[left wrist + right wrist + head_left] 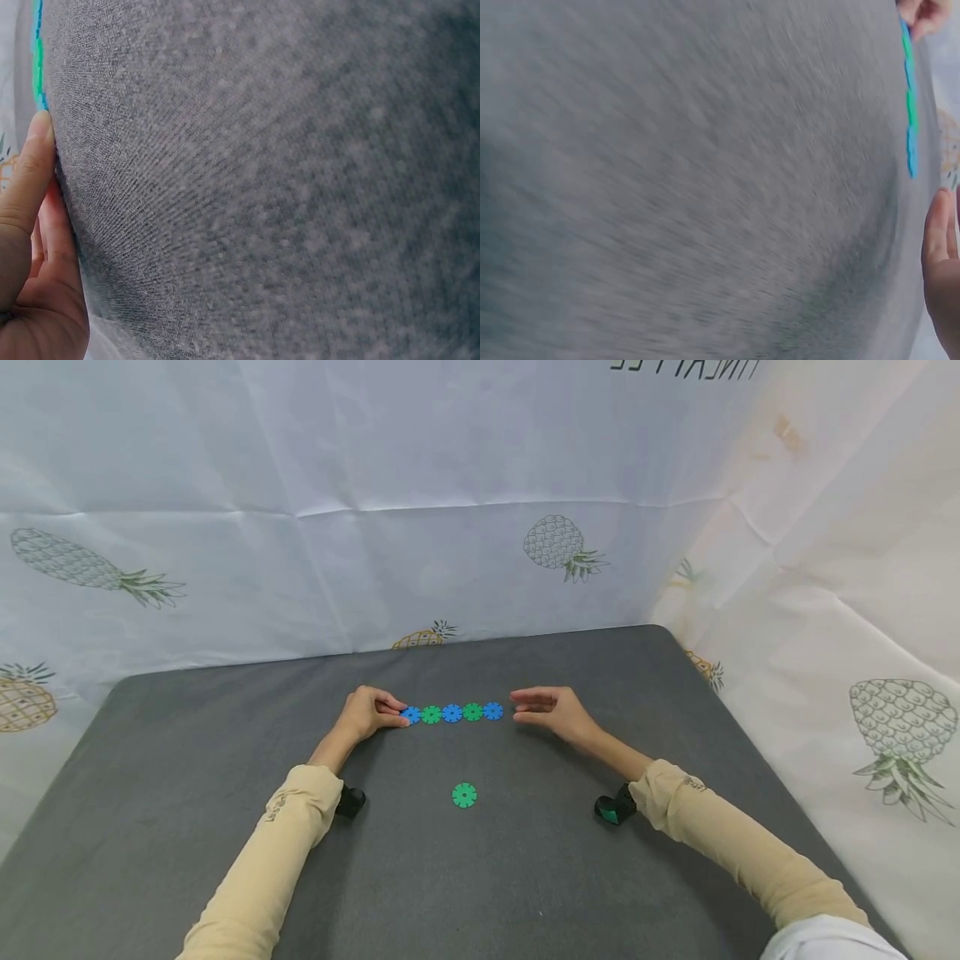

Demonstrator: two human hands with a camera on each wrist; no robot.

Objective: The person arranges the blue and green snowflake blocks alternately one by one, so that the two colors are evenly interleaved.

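A straight row of small notched plastic discs, alternating blue and green, lies across the table in the head view, its middle disc (452, 713) blue. My left hand (367, 712) pinches the blue disc (411, 716) at the left end between thumb and fingers. Just past the blue disc (492, 711) at the right end, my right hand (551, 710) is apart from the row, fingers extended and holding nothing. In the right wrist view, a gap shows between the right hand (941, 262) and the row's end (912, 154). A loose green disc (464, 795) lies nearer to me.
The discs are on a dark grey cloth-covered table (480, 885). Behind it hangs a white curtain (420, 568) printed with pineapples, and another stretch of it (847, 635) runs along the right side. Black wrist devices (617, 807) sit below both cuffs.
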